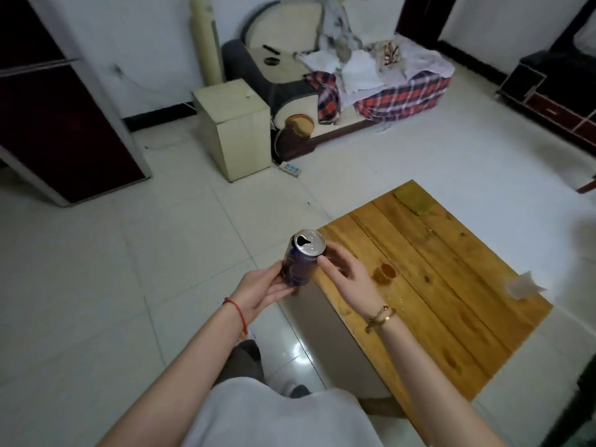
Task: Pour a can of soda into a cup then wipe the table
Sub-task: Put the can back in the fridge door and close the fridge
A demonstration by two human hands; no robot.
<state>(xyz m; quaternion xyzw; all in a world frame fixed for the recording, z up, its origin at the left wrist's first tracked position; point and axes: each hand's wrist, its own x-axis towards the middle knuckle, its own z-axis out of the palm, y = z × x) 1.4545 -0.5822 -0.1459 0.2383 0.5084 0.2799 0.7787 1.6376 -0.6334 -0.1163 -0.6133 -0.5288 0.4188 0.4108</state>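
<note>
Both forearms are reaching forward from the lower edge of the view. The left hand (263, 290) is cupping the lower body of one blue can (301, 259), palm turned inward, fingers wrapping its far side. The right hand (343, 275) is touching the can's upper rim with its fingertips (322, 261), thumb and fingers loosely curved around it. The can is tilting slightly, its opened top facing the camera, and is hovering over the floor (129, 253) just off the left edge of the wooden bench (451, 285). One small cup (386, 271) holding amber liquid is standing on the bench just right of the right hand. One crumpled tissue (524, 287) is lying at the bench's right edge. Pale droplets (400, 300) are dotting the boards near the right wrist.
</note>
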